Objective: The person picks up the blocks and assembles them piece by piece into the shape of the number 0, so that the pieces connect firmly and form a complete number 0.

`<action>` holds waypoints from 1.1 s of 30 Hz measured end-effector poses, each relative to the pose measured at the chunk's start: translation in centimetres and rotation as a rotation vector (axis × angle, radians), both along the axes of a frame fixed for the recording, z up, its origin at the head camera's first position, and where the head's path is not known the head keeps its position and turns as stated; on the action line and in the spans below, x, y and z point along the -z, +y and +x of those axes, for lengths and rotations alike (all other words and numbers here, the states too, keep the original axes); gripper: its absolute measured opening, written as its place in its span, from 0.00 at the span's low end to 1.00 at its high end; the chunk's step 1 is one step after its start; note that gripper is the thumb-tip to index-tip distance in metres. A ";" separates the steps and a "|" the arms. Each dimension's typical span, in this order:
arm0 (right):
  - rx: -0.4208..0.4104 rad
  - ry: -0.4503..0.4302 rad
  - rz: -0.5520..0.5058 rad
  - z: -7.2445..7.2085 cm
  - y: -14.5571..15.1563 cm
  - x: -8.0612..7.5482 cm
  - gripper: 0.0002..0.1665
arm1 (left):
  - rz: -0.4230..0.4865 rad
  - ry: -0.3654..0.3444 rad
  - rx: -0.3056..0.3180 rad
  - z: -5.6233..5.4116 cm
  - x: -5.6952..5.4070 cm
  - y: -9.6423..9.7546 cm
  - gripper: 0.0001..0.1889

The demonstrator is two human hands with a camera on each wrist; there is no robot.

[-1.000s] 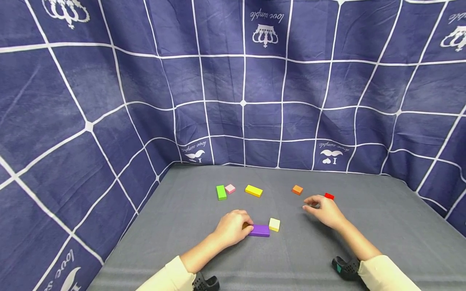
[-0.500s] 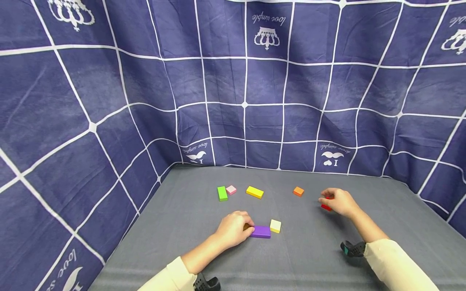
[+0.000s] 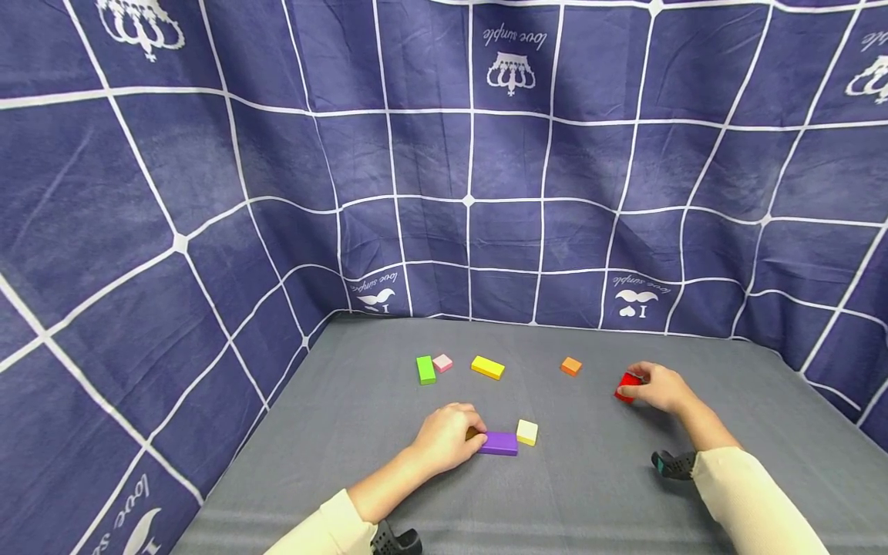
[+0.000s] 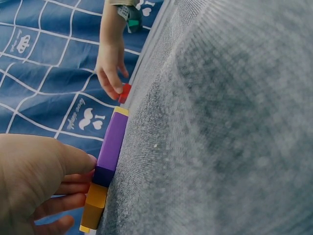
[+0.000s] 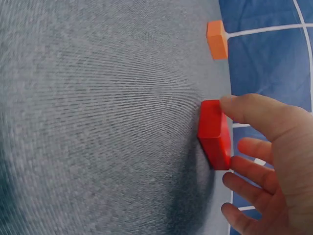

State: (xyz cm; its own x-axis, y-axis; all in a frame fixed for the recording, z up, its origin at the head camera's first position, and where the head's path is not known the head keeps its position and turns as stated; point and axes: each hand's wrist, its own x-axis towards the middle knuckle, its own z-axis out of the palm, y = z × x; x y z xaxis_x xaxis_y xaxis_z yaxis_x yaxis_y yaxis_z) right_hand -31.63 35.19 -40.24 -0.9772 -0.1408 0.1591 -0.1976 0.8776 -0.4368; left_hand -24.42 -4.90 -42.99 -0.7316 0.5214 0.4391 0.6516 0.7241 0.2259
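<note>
Toward the right edge of the table (image 3: 555,486), a right hand (image 3: 662,388) grips a red block (image 5: 212,129) lying left of its palm, long axis toward the far edge; nearer the front, the left hand (image 3: 447,439) pinches a purple block (image 3: 501,444).

Red block (image 5: 211,120) and purple block (image 3: 499,443) are plain, blue curtain (image 3: 430,154) white-gridded.

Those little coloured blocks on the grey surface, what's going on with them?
Someone is handling them with bare hands. The left hand holds the purple block, which lies in a row between an amber block and a pale yellow block. The right hand has its thumb and fingers around the red block. Farther back, a green block, pink block, yellow block and orange block lie untouched.
</note>
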 end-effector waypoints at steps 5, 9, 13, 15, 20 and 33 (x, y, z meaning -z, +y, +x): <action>-0.019 -0.009 -0.035 -0.2 0.4 0.5 0.31 | 0.002 0.000 0.002 0.0 -0.1 0.0 0.02; -0.032 0.009 -0.048 -0.3 0.6 0.7 0.31 | 0.002 0.004 0.000 -0.1 -0.1 0.0 0.02; -0.034 0.013 -0.048 -0.3 0.8 0.9 0.30 | 0.007 0.016 0.011 -0.1 -0.1 0.0 0.02; -0.031 0.014 -0.050 -0.3 0.8 0.9 0.31 | 0.011 0.029 0.017 -0.1 0.0 -0.1 0.02; -0.023 0.026 -0.055 -0.2 0.7 1.0 0.31 | 0.019 0.059 0.025 -0.1 0.0 -0.1 0.02; -0.004 0.050 -0.090 0.1 -0.2 1.6 0.31 | 0.016 0.041 0.025 -0.1 0.2 -0.1 0.02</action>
State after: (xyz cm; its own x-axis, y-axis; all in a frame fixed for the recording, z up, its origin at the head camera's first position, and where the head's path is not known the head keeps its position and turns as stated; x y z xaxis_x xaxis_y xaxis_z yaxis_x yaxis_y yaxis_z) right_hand -31.52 35.01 -41.86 -0.9673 -0.1272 0.2196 -0.2240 0.8344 -0.5035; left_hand -24.49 -5.00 -43.14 -0.6998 0.5319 0.4768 0.6783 0.7041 0.2101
